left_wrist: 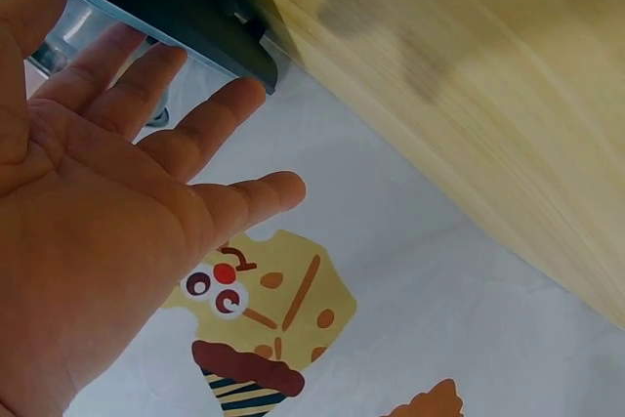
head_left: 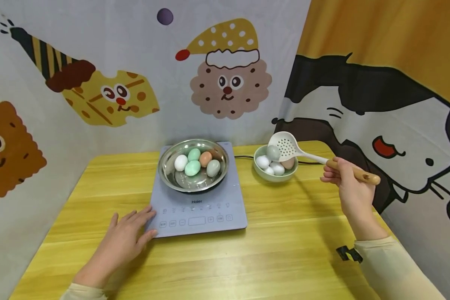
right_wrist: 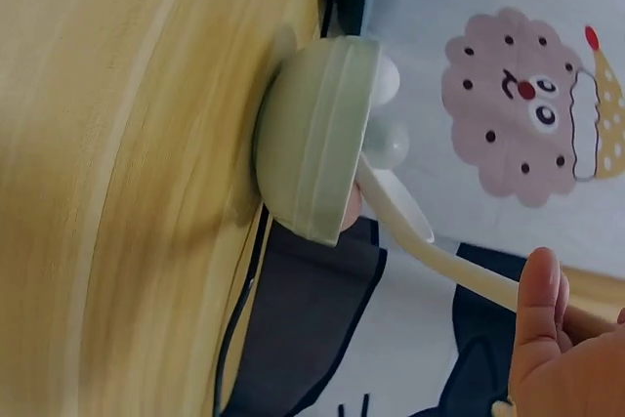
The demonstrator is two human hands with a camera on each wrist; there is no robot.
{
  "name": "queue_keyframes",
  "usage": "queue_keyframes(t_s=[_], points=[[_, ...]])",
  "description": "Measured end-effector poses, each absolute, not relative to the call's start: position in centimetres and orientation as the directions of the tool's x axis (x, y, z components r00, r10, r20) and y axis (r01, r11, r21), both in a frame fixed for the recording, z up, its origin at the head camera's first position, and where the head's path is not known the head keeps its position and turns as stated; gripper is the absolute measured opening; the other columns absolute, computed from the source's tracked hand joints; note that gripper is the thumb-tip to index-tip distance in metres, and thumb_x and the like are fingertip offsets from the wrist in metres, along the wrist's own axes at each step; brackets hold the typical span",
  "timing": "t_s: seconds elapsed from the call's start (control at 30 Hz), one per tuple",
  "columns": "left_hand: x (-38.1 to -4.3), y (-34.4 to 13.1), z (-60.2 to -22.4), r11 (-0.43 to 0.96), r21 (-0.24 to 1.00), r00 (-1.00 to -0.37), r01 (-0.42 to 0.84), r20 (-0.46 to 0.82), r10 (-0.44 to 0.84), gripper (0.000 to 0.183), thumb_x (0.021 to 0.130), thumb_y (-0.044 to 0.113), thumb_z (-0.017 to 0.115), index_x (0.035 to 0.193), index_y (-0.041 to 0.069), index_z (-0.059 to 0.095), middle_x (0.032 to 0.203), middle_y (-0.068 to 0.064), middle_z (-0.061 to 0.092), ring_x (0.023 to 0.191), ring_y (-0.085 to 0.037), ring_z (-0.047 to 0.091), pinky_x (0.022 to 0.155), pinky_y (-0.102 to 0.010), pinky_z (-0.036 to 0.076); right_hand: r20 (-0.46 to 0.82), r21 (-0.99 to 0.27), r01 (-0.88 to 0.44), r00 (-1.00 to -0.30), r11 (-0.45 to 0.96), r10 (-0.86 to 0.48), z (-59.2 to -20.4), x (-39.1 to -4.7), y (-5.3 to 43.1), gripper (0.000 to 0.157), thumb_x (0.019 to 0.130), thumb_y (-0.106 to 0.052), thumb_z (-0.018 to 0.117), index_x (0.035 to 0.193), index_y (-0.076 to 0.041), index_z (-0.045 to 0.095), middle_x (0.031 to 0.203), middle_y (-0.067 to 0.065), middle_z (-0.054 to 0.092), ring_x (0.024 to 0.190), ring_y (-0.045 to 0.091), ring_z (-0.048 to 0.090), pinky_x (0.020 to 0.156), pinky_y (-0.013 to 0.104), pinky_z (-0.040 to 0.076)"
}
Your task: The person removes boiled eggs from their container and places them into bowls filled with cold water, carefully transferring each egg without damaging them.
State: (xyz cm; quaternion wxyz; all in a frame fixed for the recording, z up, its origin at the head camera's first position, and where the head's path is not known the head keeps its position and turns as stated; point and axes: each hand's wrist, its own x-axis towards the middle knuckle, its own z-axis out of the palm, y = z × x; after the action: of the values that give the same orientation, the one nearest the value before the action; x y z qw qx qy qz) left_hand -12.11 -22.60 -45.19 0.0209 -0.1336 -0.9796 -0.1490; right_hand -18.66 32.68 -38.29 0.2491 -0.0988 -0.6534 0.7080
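My right hand (head_left: 354, 191) grips the wooden handle of a white skimmer (head_left: 286, 146) with a perforated head. The head is tilted over a pale green bowl (head_left: 275, 177) heaped with white and brown eggs. A grey-green egg (head_left: 273, 153) lies against the skimmer's left edge; whether the skimmer bears it I cannot tell. In the right wrist view, the skimmer head (right_wrist: 395, 207) dips to the bowl's rim. My left hand (head_left: 121, 237), fingers spread and fairly straight, touches the left edge of a grey induction cooker (head_left: 210, 198). In the left wrist view its fingertips (left_wrist: 244, 95) meet the cooker's edge.
A steel pan (head_left: 165, 177) on the cooker holds several eggs: white, green, brown and grey-green. Behind the bowl a black cord (head_left: 243, 157) runs along the table (head_left: 277, 250). A printed cloth (head_left: 165, 83) hangs at the back and sides.
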Motion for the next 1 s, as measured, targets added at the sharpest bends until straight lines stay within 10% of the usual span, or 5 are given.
queue_keyframes(t_s=[0.23, 0.53, 0.87, 1.0], points=[[-11.9, -22.6, -45.3, 0.920, 0.290, -0.964, 0.265, 0.084, 0.251, 0.057, 0.098, 0.034, 0.078, 0.148, 0.012, 0.064, 0.160, -0.013, 0.058, 0.137, -0.057, 0.057, 0.114, -0.089, 0.023, 0.456, -0.887, -0.385, -0.822, 0.256, 0.342, -38.6, -17.9, 31.1, 0.029, 0.108, -0.017, 0.065, 0.123, 0.005, 0.076, 0.100, 0.001, 0.083, 0.076, 0.009, 0.078, 0.070, 0.020, 0.065], [-11.8, -22.5, -45.4, 0.920, 0.294, -0.966, 0.260, 0.080, 0.247, 0.057, 0.098, 0.034, 0.078, 0.149, 0.012, 0.064, 0.160, -0.012, 0.057, 0.137, -0.057, 0.057, 0.114, -0.089, 0.023, 0.817, -0.552, -0.640, -0.544, 0.535, 0.192, -37.9, -17.4, 30.6, 0.023, 0.101, 0.009, 0.061, 0.117, 0.014, 0.076, 0.105, -0.008, 0.079, 0.079, -0.005, 0.074, 0.076, 0.007, 0.059], [-11.9, -22.6, -45.5, 0.923, 0.284, -0.966, 0.260, 0.087, 0.245, 0.057, 0.098, 0.033, 0.079, 0.149, 0.012, 0.064, 0.160, -0.012, 0.057, 0.136, -0.057, 0.058, 0.114, -0.088, 0.023, 0.847, -0.529, -0.845, -0.519, 0.085, 0.114, -35.3, -15.7, 26.5, 0.024, 0.097, 0.022, 0.049, 0.115, 0.035, 0.060, 0.109, 0.015, 0.082, 0.083, 0.011, 0.079, 0.078, 0.018, 0.065], [-12.0, -22.5, -45.5, 0.922, 0.286, -0.965, 0.263, 0.093, 0.246, 0.057, 0.098, 0.033, 0.078, 0.149, 0.012, 0.064, 0.161, -0.012, 0.057, 0.135, -0.056, 0.058, 0.114, -0.089, 0.024, 0.903, -0.416, -0.898, -0.427, 0.147, -0.052, -35.2, -16.3, 24.3, 0.022, 0.100, 0.013, 0.058, 0.110, 0.030, 0.067, 0.107, 0.019, 0.082, 0.088, 0.007, 0.080, 0.081, 0.016, 0.064]])
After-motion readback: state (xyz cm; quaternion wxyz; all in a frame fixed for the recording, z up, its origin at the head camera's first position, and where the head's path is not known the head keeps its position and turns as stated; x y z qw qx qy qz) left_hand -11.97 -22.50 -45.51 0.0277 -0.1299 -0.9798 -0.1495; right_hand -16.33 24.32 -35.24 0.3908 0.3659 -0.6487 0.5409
